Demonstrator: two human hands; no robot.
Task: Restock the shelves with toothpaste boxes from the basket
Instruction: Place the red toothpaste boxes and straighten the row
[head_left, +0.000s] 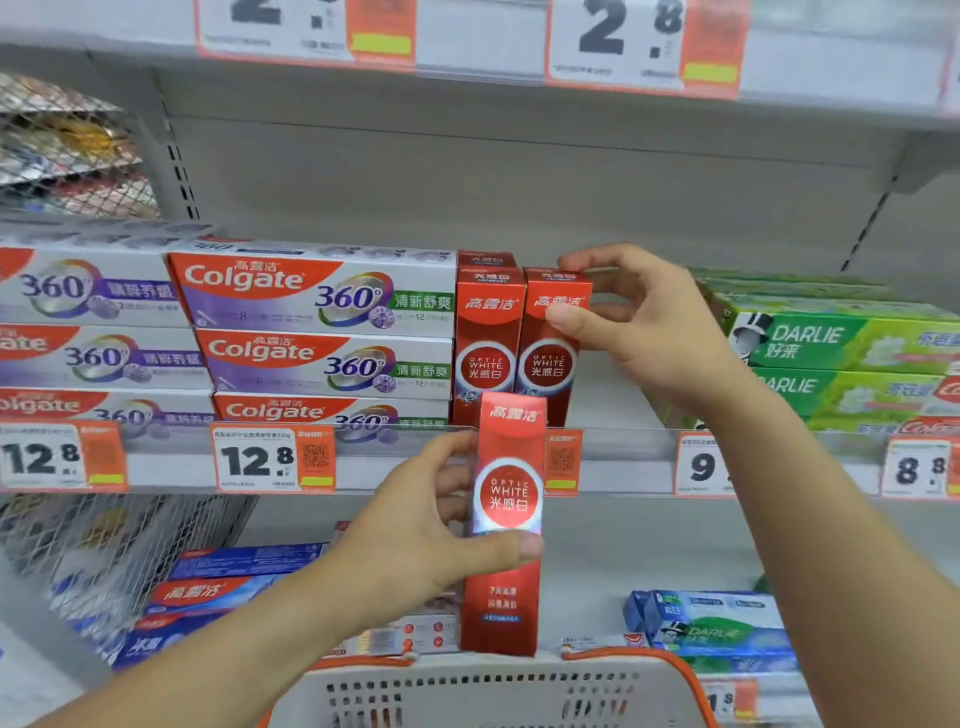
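Standing upright: two red boxes (519, 343) shelved (one (506, 519) held).

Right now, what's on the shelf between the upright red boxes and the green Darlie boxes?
Head view: only the right hand, gripping the right-most upright red box; otherwise bare shelf up to the green Darlie boxes.

Red boxes (548, 343): three; hands (641, 327): two; basket (483, 691): one.

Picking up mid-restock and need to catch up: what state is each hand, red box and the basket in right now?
left hand: grips an upright red box in front of the shelf edge
held red box: upright, above the basket
right hand: pinches the top of the right shelf box
right shelf box: upright on the shelf, beside another red box
basket: below the held box, contents hidden
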